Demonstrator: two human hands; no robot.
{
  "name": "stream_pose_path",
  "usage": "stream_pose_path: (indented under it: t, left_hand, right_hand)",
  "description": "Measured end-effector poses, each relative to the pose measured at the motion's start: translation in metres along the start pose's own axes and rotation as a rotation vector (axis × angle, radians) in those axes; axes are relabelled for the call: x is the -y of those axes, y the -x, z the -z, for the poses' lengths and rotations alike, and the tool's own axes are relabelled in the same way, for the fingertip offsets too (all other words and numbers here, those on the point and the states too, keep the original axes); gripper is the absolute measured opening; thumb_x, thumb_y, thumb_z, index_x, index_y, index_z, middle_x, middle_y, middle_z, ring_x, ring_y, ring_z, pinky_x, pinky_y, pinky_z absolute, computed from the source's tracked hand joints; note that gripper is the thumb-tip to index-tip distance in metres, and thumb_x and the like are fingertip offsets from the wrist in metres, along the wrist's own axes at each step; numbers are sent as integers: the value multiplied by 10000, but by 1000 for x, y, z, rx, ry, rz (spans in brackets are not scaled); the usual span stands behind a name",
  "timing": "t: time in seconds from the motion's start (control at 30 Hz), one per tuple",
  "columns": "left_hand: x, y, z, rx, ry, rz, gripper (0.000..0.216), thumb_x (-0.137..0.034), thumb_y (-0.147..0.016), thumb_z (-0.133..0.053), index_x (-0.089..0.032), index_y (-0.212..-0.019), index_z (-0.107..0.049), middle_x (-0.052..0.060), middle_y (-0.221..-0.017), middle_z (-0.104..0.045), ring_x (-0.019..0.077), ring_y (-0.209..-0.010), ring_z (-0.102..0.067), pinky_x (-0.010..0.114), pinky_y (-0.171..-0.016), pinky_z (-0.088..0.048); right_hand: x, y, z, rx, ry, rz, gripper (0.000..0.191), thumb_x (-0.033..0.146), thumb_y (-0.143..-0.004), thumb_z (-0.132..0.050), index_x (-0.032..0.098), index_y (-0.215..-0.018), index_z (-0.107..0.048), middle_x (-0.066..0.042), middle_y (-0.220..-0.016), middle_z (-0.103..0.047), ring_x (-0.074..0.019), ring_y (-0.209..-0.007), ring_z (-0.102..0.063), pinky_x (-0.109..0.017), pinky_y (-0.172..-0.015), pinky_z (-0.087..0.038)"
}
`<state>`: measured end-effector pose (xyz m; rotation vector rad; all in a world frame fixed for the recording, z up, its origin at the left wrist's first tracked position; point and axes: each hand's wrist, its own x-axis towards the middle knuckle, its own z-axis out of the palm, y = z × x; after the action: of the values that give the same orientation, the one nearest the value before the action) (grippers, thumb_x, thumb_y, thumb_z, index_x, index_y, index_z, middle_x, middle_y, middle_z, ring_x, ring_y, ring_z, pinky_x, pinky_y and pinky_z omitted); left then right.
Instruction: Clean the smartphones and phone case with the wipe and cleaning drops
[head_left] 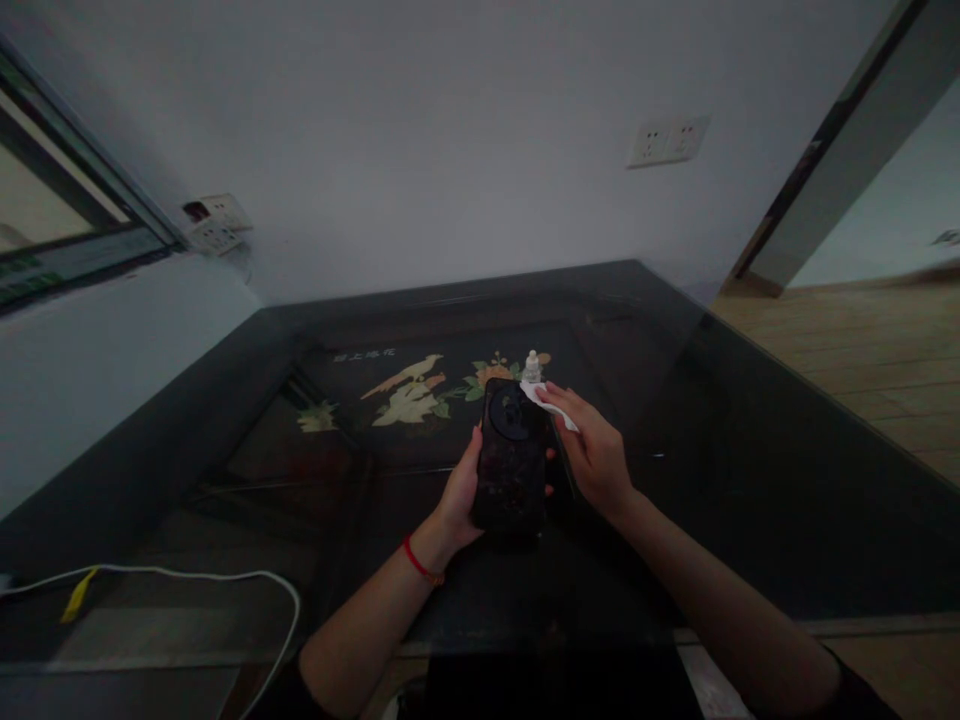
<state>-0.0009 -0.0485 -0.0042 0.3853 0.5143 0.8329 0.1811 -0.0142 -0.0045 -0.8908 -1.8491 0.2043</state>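
Observation:
A black smartphone (511,475) is held upright over the table, its back with the big round camera ring facing me. My left hand (459,495) wraps around it from the left, with fingertips showing at its right edge. In my right hand (594,445) a white tissue (553,405) is pinched; it touches the phone's top right corner beside the camera ring. Just behind the tissue stands a small clear bottle with a white cap (532,366), its lower part hidden.
The dark glossy table (720,450) bears a bird-and-flower picture (409,395). A white cable (187,573) with a yellow tag (78,597) lies at the front left. Wall sockets (667,141) are on the back wall; a power strip (215,237) sits in the left corner.

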Motion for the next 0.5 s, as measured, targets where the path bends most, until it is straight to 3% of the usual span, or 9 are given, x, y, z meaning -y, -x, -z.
stream_pose_path:
  t: [0.27,0.4,0.5]
  left_hand:
    - [4,-2,0,61,-23,100,705,-632,-893,-335,-122,-1358,-479,183,-1102,-683,273,-911,-685,457,-903,-469]
    - [9,-3,-4,-11,-20,55,614,-597,-904,-355,-213,-1371,-464,136,-1100,-688,268,-934,-679,477,-893,-477]
    - [10,-4,-5,-86,-24,60,605,-615,-896,-348,-213,-1313,-524,118,-1039,-706,263,-883,-687,475,-877,-484]
  right_hand:
    - [0,-4,6,26,-6,80,453,132,-929,-377,280,-1340,-495,-43,-1301,-611,-199,-1257,-525,-519,-1110,-350]
    - [5,-5,4,83,74,199,479,100,-912,-376,256,-1354,-477,-61,-1299,-613,-197,-1265,-517,-544,-1130,-293]
    - [12,-5,1,116,116,296,436,106,-917,-393,220,-1320,-515,-78,-1278,-627,-201,-1280,-501,-546,-1147,-249]
